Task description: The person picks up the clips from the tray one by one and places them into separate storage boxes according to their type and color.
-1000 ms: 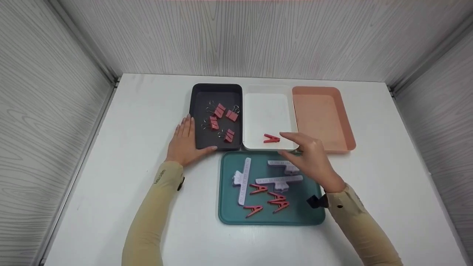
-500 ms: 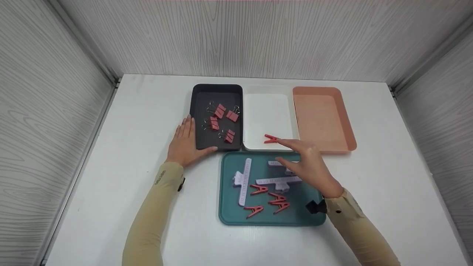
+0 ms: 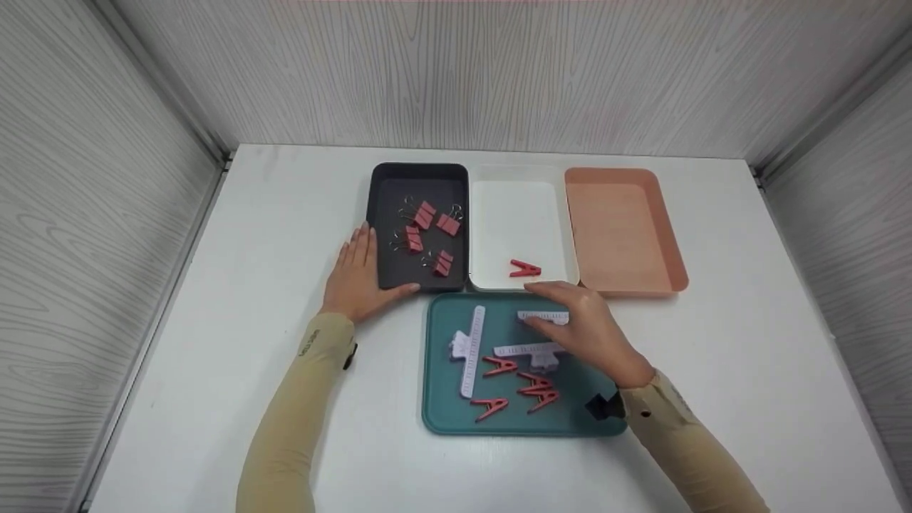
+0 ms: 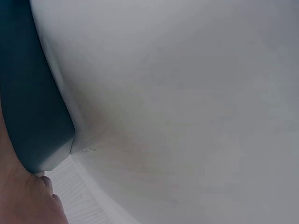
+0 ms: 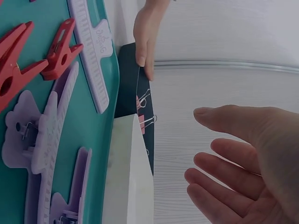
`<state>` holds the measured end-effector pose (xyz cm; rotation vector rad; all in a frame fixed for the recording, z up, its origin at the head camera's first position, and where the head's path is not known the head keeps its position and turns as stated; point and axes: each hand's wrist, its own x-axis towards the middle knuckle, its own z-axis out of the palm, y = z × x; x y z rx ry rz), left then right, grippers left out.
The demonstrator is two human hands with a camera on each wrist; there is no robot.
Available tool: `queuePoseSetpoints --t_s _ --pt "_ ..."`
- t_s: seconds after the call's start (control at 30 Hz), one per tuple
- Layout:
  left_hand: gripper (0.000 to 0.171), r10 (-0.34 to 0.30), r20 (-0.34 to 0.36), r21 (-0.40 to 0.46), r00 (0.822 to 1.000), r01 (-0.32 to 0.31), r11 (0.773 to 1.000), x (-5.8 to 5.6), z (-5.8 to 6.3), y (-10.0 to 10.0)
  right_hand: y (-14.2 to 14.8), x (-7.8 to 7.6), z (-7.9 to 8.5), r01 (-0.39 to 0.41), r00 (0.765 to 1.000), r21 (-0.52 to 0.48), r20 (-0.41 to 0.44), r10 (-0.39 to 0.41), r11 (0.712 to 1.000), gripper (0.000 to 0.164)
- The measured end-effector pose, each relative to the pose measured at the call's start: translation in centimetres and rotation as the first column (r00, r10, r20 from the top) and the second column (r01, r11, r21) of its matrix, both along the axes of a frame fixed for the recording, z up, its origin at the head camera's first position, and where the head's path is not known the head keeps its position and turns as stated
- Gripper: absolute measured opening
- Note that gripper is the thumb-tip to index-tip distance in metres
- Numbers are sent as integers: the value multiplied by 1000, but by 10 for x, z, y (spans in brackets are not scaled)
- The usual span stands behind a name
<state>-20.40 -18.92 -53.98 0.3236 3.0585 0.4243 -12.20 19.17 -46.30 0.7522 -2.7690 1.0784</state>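
Observation:
My left hand (image 3: pixel 355 281) lies flat against the left side of the black tray (image 3: pixel 388 274), its thumb along the front rim. Inside that tray are several pink binder clips (image 3: pixel 442 263). Over the far right part of the teal tray (image 3: pixel 445 420) hovers my right hand (image 3: pixel 588 328), thumb and fingers apart with nothing between them. Beneath it lie two lilac ruler clips (image 3: pixel 524 350), partly hidden; a third lilac ruler clip (image 3: pixel 472 353) lies to the left. Several red clothespins (image 3: pixel 490 407) sit in the teal tray. One red clothespin (image 3: pixel 525 268) rests in the white tray (image 3: pixel 520 214).
An orange tray (image 3: pixel 623 228) stands right of the white one, with the three trays side by side behind the teal tray. The white table (image 3: pixel 285 185) meets grey wood-grain panels (image 3: pixel 484 78) at the back and sides.
My right hand has drawn back from the white tray towards me, over the teal tray, fingers still apart. The clothespin in the white tray stays where it was. My left hand has not moved.

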Motion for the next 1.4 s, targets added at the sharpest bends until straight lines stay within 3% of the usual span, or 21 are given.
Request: queuePoseSetpoints --t_s 0.27,0.77,0.93,1.2,1.4 --pt "135 3 -1 -1 1000 -3 1000 0 -2 0 -3 2 -13 -50 998 8 35 49 999 52" --pt "134 -1 -6 18 1000 1 1000 0 -2 1 -11 12 -25 -99 978 51 190 88 994 50" --pt "134 2 -3 17 1000 -2 1000 -1 -2 1 -14 14 -26 -113 973 103 213 89 988 49" --pt "135 1 -22 -24 1000 -1 1000 -3 -4 0 -16 16 -29 -148 971 115 204 123 982 46" --pt "135 5 -24 -8 1000 -5 1000 -2 -5 0 -19 19 -32 -168 966 130 221 137 977 46"
